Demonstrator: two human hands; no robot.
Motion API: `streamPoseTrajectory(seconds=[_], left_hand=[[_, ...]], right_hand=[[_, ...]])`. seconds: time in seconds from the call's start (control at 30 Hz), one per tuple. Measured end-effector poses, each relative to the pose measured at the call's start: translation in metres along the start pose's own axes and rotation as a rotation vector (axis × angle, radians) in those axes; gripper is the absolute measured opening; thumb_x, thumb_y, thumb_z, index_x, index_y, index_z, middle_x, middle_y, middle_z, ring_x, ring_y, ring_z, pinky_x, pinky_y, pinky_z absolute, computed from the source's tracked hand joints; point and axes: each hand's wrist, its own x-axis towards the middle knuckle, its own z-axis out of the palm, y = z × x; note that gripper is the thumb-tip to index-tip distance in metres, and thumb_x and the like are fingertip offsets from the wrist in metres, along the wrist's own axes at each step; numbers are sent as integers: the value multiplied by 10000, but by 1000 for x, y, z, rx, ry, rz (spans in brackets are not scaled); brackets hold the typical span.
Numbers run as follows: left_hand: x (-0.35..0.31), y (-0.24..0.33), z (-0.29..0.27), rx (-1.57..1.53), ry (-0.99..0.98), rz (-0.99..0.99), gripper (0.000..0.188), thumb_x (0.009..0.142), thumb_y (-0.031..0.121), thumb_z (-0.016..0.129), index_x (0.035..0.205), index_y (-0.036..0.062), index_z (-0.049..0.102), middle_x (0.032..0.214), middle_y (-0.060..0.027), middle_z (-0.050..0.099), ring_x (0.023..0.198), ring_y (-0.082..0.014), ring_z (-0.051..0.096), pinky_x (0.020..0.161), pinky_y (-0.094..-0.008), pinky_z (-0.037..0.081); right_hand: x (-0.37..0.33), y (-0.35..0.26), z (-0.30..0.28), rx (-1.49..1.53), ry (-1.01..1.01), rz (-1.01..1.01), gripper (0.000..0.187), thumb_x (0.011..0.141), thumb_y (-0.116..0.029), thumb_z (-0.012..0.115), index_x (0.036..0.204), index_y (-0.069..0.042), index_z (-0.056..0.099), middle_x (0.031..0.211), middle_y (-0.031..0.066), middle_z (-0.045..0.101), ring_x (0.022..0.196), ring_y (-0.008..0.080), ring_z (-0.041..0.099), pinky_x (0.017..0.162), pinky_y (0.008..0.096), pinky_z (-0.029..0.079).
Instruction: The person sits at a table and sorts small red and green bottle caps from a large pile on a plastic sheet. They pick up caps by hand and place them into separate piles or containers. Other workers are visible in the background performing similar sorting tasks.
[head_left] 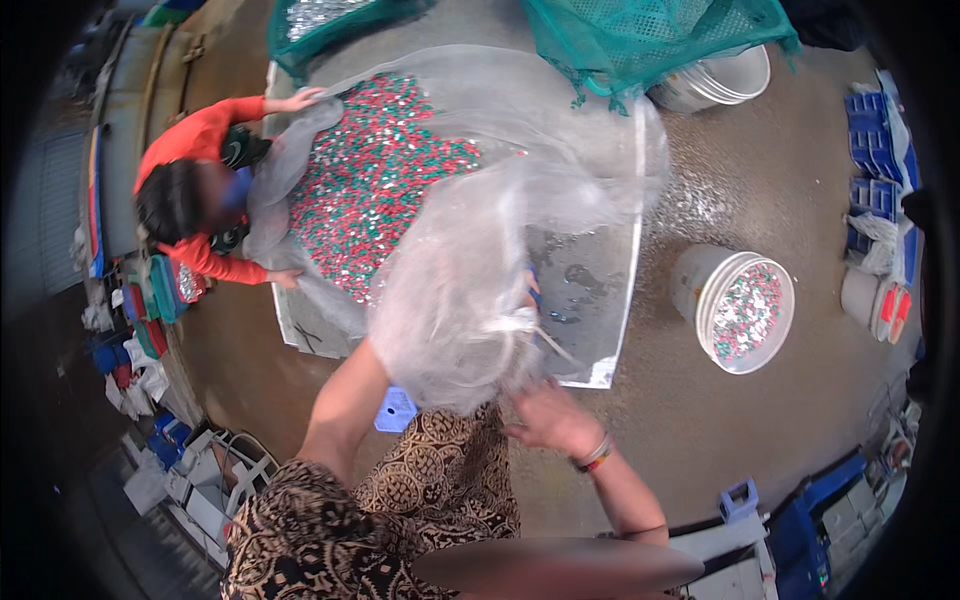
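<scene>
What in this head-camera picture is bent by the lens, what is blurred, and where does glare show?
Head view: the metal tray's straight edges curve toward the rim, and the corners go black; the clear plastic bag is smeared with motion blur, hiding the left hand; the right hand is soft; glare glints on the wet floor beside the tray.

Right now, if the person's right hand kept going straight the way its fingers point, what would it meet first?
The right hand points up and left toward the bunched neck of the clear plastic bag, held just ahead of its fingers. That bag looks like the first contact, though depth is hard to judge in this view.
</scene>
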Motion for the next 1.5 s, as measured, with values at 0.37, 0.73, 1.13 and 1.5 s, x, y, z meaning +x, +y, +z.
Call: streamPoseTrajectory(seconds=[0.37, 0.73, 1.13, 1.5], left_hand=[[-91, -2, -54, -405, 238, 4, 496, 828, 352, 597, 1186, 15, 530, 1128, -150, 602, 928, -291, 621, 825, -452, 520], [-64, 8, 15, -295, 314, 118, 379, 783, 231, 594, 1089, 9, 573, 1057, -138, 627, 938, -275, 616, 815, -420, 527], [60, -18, 91, -395, 519, 381, 571, 724, 217, 545, 1258, 31, 469, 1225, -170, 530, 1105, -344, 528, 935, -501, 450], [98, -44, 99, -297, 1078, 463, 611, 753, 292, 488, 1297, 19, 432, 1289, -173, 486, 1182, -354, 463, 1009, -491, 377]], right_hand=[[42, 284, -64, 1896, 1406, 1152, 241, 850, -281, 447, 819, -49, 503, 817, 95, 537, 864, 291, 536, 875, 597, 374], [52, 315, -173, 1520, 1311, 1043, 822, 807, -3, 574, 1430, -117, 50, 1266, 231, 397, 1034, 359, 513, 761, 531, 511], [-29, 573, -256, 1563, 1571, 995, 523, 924, -13, 326, 1402, 24, 118, 1291, 343, 380, 1115, 477, 484, 842, 495, 516], [47, 856, -280, 890, 1238, 912, 197, 818, 3, 582, 1004, 29, 523, 859, 122, 604, 715, 182, 630, 603, 271, 525]])
